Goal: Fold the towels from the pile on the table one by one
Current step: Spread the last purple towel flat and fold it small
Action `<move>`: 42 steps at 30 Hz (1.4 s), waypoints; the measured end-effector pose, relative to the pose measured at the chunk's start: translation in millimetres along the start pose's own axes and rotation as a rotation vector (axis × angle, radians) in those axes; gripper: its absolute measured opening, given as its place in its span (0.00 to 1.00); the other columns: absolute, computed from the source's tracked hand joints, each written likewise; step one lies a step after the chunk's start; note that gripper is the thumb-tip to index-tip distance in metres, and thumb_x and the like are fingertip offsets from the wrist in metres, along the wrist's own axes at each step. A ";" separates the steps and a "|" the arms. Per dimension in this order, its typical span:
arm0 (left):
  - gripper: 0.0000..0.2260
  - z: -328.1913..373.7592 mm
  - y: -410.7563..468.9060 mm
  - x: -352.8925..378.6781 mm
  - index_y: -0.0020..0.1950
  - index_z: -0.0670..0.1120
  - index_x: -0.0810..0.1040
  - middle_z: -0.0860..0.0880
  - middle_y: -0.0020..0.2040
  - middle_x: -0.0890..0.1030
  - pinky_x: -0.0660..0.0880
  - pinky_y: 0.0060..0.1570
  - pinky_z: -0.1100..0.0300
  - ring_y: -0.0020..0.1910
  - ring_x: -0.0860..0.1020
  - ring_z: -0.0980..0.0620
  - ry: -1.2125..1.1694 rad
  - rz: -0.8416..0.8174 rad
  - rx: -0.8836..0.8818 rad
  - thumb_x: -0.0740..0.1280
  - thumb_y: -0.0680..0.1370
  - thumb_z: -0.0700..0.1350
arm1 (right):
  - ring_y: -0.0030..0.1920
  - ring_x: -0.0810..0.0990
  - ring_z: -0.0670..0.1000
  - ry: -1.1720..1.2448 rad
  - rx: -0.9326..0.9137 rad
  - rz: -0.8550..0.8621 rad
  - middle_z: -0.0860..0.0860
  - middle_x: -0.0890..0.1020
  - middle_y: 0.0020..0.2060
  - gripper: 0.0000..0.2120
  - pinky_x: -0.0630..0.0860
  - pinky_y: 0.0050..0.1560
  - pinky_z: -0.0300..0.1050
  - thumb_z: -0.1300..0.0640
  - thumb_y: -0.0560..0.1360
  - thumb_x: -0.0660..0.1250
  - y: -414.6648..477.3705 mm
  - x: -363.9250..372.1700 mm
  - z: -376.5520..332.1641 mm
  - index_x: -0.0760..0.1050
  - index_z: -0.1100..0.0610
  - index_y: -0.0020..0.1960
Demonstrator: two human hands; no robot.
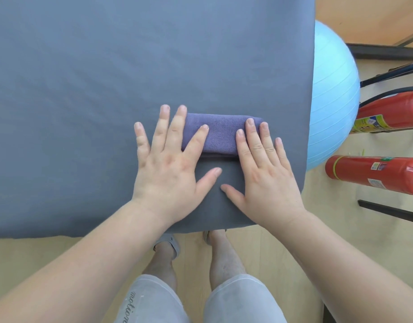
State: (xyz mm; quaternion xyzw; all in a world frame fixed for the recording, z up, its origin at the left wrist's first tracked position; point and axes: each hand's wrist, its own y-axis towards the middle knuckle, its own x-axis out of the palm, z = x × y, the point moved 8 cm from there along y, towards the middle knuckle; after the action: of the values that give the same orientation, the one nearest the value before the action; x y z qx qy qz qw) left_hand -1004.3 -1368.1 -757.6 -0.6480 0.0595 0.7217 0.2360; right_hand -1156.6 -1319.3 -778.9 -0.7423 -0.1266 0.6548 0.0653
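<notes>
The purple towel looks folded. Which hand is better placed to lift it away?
Probably the right hand: three of its fingers lie on the purple towel, while the left hand lies mostly on the table, with only one finger clearly on the towel.

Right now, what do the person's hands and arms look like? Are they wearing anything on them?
The left hand and right hand are bare: no gloves, rings, bracelet or watch. The nails are short and unpainted. The left forearm and right forearm show no sleeves anywhere in view.
</notes>
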 end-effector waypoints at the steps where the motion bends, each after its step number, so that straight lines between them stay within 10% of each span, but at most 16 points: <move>1: 0.35 3.0 5.5 -7.5 0.78 0.49 0.64 0.40 0.81 0.53 0.44 0.72 0.29 0.80 0.48 0.38 -0.017 0.024 -0.019 0.58 0.77 0.66 | 0.81 0.46 0.57 0.010 0.001 0.004 0.55 0.50 0.82 0.48 0.52 0.79 0.61 0.37 0.73 0.68 2.1 0.3 1.1 0.51 0.58 0.82; 16: 0.32 31.9 42.1 51.4 0.78 0.48 0.29 0.45 0.79 0.30 0.36 0.74 0.33 0.79 0.32 0.43 0.034 -0.134 -0.049 0.38 0.80 0.60 | 0.82 0.44 0.52 0.302 0.006 0.055 0.50 0.50 0.82 0.37 0.44 0.80 0.59 0.34 0.81 0.48 19.8 -15.6 18.6 0.52 0.56 0.82; 34: 0.32 26.5 47.9 60.5 0.80 0.50 0.33 0.47 0.80 0.32 0.34 0.74 0.35 0.79 0.33 0.46 -0.006 -0.185 -0.042 0.42 0.82 0.62 | 0.81 0.44 0.58 -0.086 -0.061 0.035 0.53 0.48 0.82 0.30 0.42 0.78 0.65 0.44 0.83 0.45 77.5 12.2 19.8 0.49 0.54 0.82; 38: 0.31 22.0 40.6 33.6 0.82 0.49 0.43 0.49 0.83 0.46 0.41 0.77 0.39 0.81 0.43 0.48 -0.075 -0.160 -0.027 0.50 0.83 0.58 | 0.80 0.53 0.60 -0.061 -0.091 0.074 0.56 0.64 0.78 0.28 0.48 0.79 0.62 0.49 0.83 0.49 54.5 -0.9 13.7 0.56 0.58 0.81; 42: 0.25 1.1 34.8 2.9 0.74 0.48 0.70 0.46 0.64 0.75 0.64 0.67 0.49 0.66 0.71 0.42 -0.163 -0.105 -0.138 0.67 0.78 0.54 | 0.64 0.73 0.65 0.080 -0.130 0.134 0.57 0.74 0.50 0.33 0.63 0.74 0.61 0.61 0.78 0.62 38.9 -24.1 -1.7 0.58 0.49 0.80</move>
State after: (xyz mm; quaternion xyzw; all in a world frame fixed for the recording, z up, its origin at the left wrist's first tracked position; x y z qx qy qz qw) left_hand -1020.1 -1397.6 -767.8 -0.6042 -0.0438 0.7609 0.2325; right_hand -1153.7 -1363.1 -765.8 -0.7772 -0.1161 0.6180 -0.0221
